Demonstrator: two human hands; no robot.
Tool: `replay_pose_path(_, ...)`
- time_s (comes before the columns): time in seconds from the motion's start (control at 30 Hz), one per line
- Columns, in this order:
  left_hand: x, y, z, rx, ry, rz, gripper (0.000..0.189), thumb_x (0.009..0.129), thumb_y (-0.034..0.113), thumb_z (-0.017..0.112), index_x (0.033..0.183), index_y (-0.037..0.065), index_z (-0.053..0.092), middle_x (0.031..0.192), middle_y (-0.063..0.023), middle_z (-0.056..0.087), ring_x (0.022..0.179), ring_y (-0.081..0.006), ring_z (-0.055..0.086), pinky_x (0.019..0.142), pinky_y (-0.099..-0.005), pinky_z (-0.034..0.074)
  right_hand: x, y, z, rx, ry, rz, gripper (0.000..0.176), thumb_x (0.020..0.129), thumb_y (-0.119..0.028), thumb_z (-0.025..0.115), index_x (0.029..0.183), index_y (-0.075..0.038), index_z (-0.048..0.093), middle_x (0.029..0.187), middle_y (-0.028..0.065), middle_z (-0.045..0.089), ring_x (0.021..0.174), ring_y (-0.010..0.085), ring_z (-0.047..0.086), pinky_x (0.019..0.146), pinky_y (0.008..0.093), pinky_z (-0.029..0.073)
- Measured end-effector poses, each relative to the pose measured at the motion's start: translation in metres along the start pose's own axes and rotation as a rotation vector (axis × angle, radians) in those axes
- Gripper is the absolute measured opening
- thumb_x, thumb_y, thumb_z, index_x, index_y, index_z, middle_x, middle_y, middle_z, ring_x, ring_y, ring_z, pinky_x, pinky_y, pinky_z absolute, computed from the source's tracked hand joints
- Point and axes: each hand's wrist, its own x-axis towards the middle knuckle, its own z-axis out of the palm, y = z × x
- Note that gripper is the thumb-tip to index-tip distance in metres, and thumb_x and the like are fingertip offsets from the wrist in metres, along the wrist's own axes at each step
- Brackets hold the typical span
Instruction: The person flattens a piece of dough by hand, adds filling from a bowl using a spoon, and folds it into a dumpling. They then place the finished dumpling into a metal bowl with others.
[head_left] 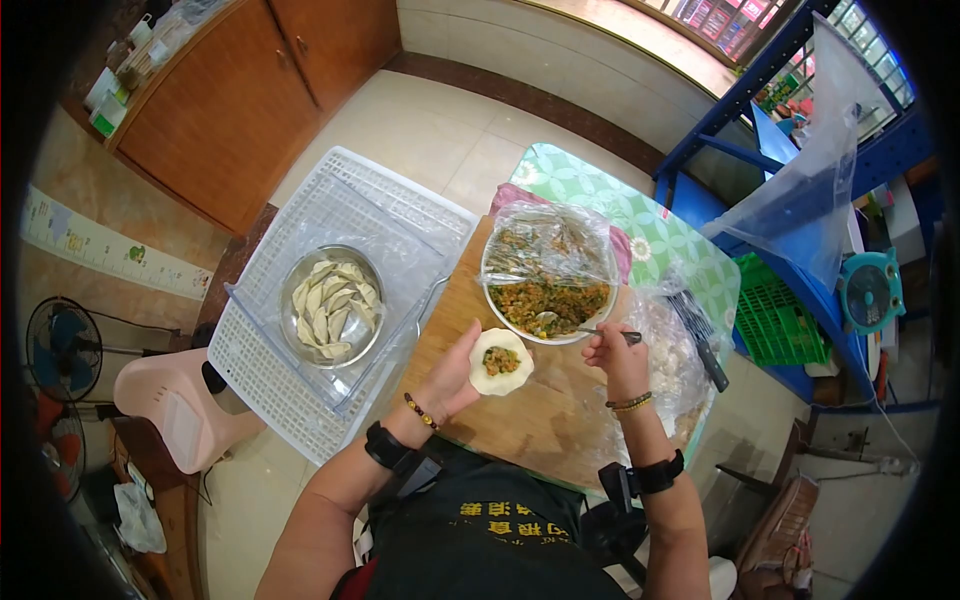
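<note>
**Filling spooned onto the wrapper, spoon back at the bowl**

The left hand (452,378) lies palm up over the wooden board (520,425), fingers loosely curled under a round dumpling wrapper (482,378). A small mound of minced filling (501,359) sits at the wrapper's centre. The right hand (614,358) is well apart from the left and closed around the handle of a spoon (578,329). The tip of the spoon rests in the bowl of filling (600,325), just beyond the wrapper. Cling film (545,243) is peeled back over the far half of that bowl.

To the left, a metal bowl of folded dumplings (330,305) stands on a white plastic crate (290,405) lined with clear sheeting. To the right of the board lies a clear bag (672,365) with pale contents that cannot be made out, and a dark-handled knife (703,345) lies across it.

As a judgement, this is the loading step, and the wrapper looks to have its portion already. Folding would call for the right hand to be free of the spoon. The wrapper's edge would then need to be brought up evenly over the mound and pinched shut, with no filling caught in the seam. The left palm has to stay level so that the mound does not slide.
</note>
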Motion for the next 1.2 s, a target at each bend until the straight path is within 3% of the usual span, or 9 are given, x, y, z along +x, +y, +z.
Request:
replay_pose_path(0.23,0.000,0.000,0.001,-0.040,-0.024,-0.007,0.061,0.104,0.047,0.024,0.128,-0.004,0.048,0.127,-0.0203,0.057,0.117,-0.0306,0.057,0.101,-0.0414,0.046,-0.002,0.005,0.011,-0.119,-0.052,-0.135,0.019,0.096,-0.020,0.058,0.099,-0.001,0.060,0.075,0.0055,0.063,0.062,0.0142,0.065,0.054,0.0254,0.053)
replay_pose_path(0.47,-0.003,0.001,0.000,-0.070,-0.047,-0.012,0.062,0.104,0.047,0.025,0.128,-0.005,0.048,0.126,-0.0219,0.056,0.117,-0.0313,0.057,0.102,-0.0418,0.046,-0.001,0.010,0.008,-0.094,-0.091,-0.151,0.017,0.097,-0.016,0.055,0.101,-0.001,0.060,0.077,0.0059,0.064,0.063,0.0138,0.065,0.054,0.0245,0.053)
replay_pose_path(0.73,-0.003,0.002,0.000,-0.043,-0.024,0.015,0.060,0.104,0.047,0.026,0.127,-0.004,0.049,0.125,-0.0206,0.057,0.116,-0.0305,0.058,0.101,-0.0416,0.046,0.000,0.009,-0.001,0.112,-0.036,0.023,0.020,0.097,-0.021,0.056,0.101,-0.002,0.060,0.079,0.0057,0.064,0.066,0.0165,0.066,0.058,0.0280,0.054)
replay_pose_path(0.8,-0.003,0.003,0.002,-0.020,0.027,0.024,0.064,0.103,0.048,0.025,0.131,-0.007,0.045,0.130,-0.0249,0.053,0.121,-0.0338,0.054,0.106,-0.0420,0.041,-0.001,0.010,0.000,0.103,-0.036,0.021,0.020,0.097,-0.021,0.056,0.101,-0.002,0.060,0.079,0.0056,0.064,0.066,0.0165,0.066,0.058,0.0279,0.054)
replay_pose_path(0.93,-0.003,0.004,0.003,-0.032,0.018,0.028,0.064,0.103,0.047,0.026,0.131,-0.007,0.045,0.130,-0.0246,0.054,0.121,-0.0337,0.054,0.106,-0.0420,0.041,-0.003,0.009,-0.001,0.100,-0.046,-0.001,0.021,0.097,-0.021,0.056,0.103,-0.002,0.060,0.080,0.0054,0.064,0.067,0.0165,0.066,0.058,0.0280,0.054)
replay_pose_path(1.0,-0.006,0.007,0.007,-0.026,-0.036,0.034,0.059,0.104,0.046,0.026,0.128,-0.003,0.049,0.125,-0.0184,0.058,0.116,-0.0291,0.058,0.100,-0.0406,0.047,-0.004,0.007,-0.006,0.112,-0.061,-0.016,0.021,0.097,-0.021,0.056,0.103,-0.002,0.060,0.080,0.0054,0.064,0.067,0.0168,0.066,0.058,0.0282,0.054)
replay_pose_path(1.1,-0.006,0.007,0.009,-0.011,-0.018,0.042,0.063,0.104,0.047,0.026,0.132,-0.006,0.045,0.131,-0.0233,0.054,0.122,-0.0334,0.054,0.106,-0.0420,0.041,-0.015,-0.003,-0.006,0.114,-0.080,-0.048,0.020,0.098,-0.020,0.055,0.104,-0.001,0.060,0.080,0.0054,0.064,0.068,0.0169,0.066,0.059,0.0284,0.054)
replay_pose_path(1.2,-0.006,0.008,0.015,0.008,0.033,0.047,0.064,0.103,0.048,0.025,0.132,-0.006,0.044,0.132,-0.0220,0.053,0.122,-0.0331,0.053,0.106,-0.0421,0.041,-0.034,-0.014,0.000,0.065,-0.113,-0.108,0.020,0.098,-0.018,0.055,0.104,0.000,0.060,0.080,0.0057,0.064,0.068,0.0168,0.065,0.059,0.0277,0.053)
